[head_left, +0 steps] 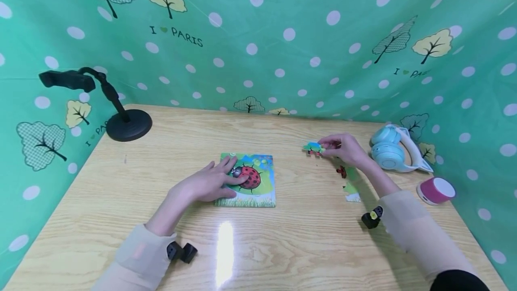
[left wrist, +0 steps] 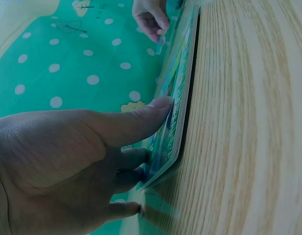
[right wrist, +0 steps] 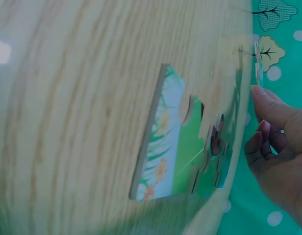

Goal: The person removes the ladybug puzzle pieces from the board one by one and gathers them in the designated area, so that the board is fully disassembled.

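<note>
My left hand (head_left: 207,184) rests with straight, spread fingers on a square ladybug picture puzzle (head_left: 264,197). In the left wrist view, the thumb lies along the near edge of the puzzle (left wrist: 183,105). My right hand (head_left: 344,148) pinches a small puzzle piece (head_left: 313,148) in blue, green and red between thumb and fingertips, to the right of the ladybug picture. Under that arm lie more loose pieces: a green and white one (head_left: 353,194) and one with a red patch (head_left: 341,172). In the right wrist view, a piece with grass and orange flowers (right wrist: 161,142) lies nearest.
Light blue and white headphones (head_left: 389,149) and a pink cylinder with a white top (head_left: 436,191) are at the table's right side. A black stand (head_left: 128,125) with a bent arm is at the back left. Green dotted cloth (head_left: 258,48) hangs behind the table.
</note>
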Demonstrator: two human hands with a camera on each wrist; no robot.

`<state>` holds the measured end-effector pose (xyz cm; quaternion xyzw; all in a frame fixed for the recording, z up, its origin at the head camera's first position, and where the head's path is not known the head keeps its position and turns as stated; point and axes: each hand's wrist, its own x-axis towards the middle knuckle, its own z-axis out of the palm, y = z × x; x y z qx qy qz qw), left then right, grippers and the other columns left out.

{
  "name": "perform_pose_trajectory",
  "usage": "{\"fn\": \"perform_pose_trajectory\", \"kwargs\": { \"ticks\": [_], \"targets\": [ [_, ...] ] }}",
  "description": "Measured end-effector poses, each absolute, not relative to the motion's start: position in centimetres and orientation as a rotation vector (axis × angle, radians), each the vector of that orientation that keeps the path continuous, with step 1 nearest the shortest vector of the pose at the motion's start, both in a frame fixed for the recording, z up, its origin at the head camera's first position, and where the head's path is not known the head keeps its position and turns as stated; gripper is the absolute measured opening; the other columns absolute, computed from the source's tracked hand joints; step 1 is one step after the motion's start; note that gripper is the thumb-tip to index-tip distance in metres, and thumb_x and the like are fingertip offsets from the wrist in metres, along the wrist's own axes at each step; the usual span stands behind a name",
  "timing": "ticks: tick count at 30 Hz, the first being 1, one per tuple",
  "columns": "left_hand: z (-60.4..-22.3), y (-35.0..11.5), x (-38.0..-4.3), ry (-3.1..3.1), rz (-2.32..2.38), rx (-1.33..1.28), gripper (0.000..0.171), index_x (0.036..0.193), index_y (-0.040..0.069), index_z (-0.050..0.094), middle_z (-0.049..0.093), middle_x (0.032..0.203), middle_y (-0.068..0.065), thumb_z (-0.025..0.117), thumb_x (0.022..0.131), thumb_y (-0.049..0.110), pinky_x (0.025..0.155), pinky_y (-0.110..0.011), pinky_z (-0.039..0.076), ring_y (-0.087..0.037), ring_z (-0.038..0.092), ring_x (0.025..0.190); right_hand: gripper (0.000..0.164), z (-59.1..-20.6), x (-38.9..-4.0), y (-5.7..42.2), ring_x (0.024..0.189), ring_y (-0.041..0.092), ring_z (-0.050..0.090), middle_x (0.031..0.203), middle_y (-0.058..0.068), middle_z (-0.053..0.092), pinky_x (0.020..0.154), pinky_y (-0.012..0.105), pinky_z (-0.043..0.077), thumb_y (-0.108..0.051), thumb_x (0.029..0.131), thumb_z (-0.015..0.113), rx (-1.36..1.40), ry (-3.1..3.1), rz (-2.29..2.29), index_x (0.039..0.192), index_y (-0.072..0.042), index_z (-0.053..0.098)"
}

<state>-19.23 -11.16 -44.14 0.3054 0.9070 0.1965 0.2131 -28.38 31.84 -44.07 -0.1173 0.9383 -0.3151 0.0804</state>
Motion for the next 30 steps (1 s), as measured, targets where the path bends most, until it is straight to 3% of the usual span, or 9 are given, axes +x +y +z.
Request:
{"fn": "perform_pose_trajectory", "kwargs": {
  "ticks": [20,30],
  "targets": [
    [-44.17,-11.16,-19.2,2.51,0.534,0.841,0.052,0.152,0.025,0.051,0.006,0.173,-0.02,0.063,0.102,0.034,0.129,-0.065,0.01,-0.043,0.002,0.161,0.034,-44.73,-28.73,32.67,0.081,0.014,0.06,0.101,0.016,0.073,0.067,0.019,0.05,-0.004,0.091,0.076,-0.353,2.797,-0.856,0.124,-0.001,0.072],
    [-44.12,-11.21,-19.22,2.532,0.52,0.829,0.05,0.15,0.024,0.053,0.008,0.173,-0.019,0.062,0.102,0.033,0.13,-0.064,0.01,-0.042,0.004,0.161,0.042,-44.26,-28.43,32.75,0.079,0.014,0.059,0.107,0.019,0.071,0.061,0.022,0.049,-0.007,0.094,0.074,-0.327,2.778,-0.938,0.134,-0.001,0.066]
  ]
}}
